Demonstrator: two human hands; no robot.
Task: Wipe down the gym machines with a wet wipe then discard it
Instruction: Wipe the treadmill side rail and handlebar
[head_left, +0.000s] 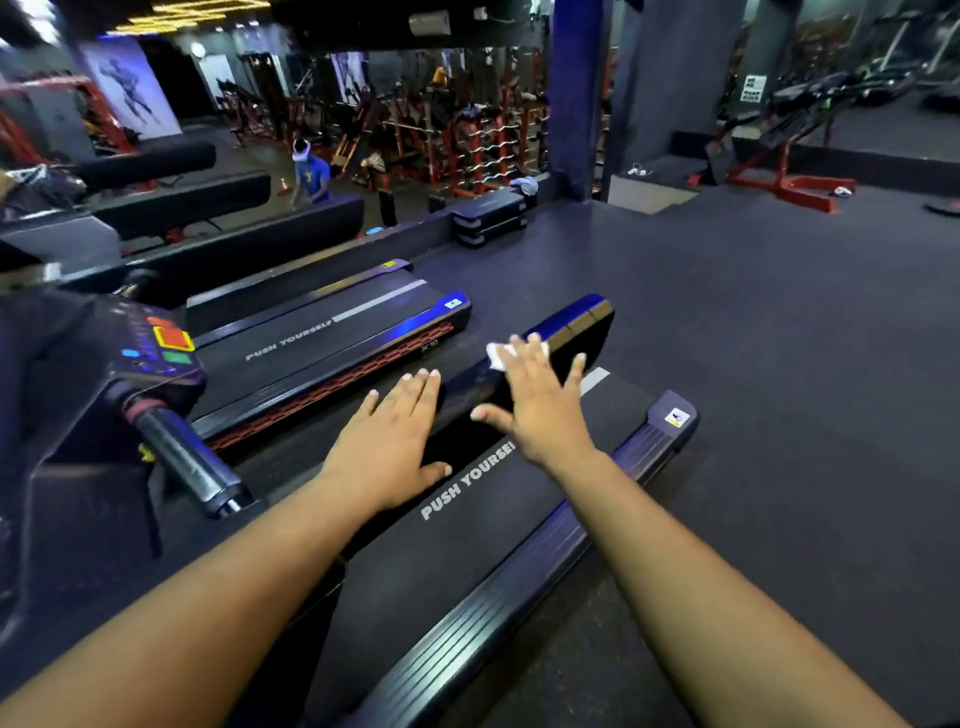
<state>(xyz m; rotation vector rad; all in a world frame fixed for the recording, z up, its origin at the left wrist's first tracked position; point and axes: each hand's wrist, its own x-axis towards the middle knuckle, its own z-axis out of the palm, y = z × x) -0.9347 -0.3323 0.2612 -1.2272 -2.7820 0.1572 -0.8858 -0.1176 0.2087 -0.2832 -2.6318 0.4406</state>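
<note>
Dim gym hall with dark rubber floor (779, 322), red weight racks (467, 150) far back and a blue pillar (574, 93) far centre. 2 treadmills side by side: near treadmill (467, 551) running from bottom centre toward the right, second treadmill (332, 338) just to its left, each belt printed "PUSH YOURSELF". 1 console (156, 348) at left with orange, green and blue buttons, 1 black handlebar (187, 462) jutting from it toward the near side. 1 stack of step platforms (491, 215) far centre by the low wall. 1 distant person in a blue shirt (311, 176) at far left-centre.

2 bare hands, both palm-down with fingers stretched. Left hand (395, 441) fully spread, flat on the left side rail (467, 384) of the near treadmill, holding nothing. Right hand (535, 400) splayed wide, further along the same rail, fingers pressing 1 white wet wipe (497, 356) flat against the rail's top; wipe peeking out past the fingertips on the far left side of that hand, pinned rather than gripped.
</note>
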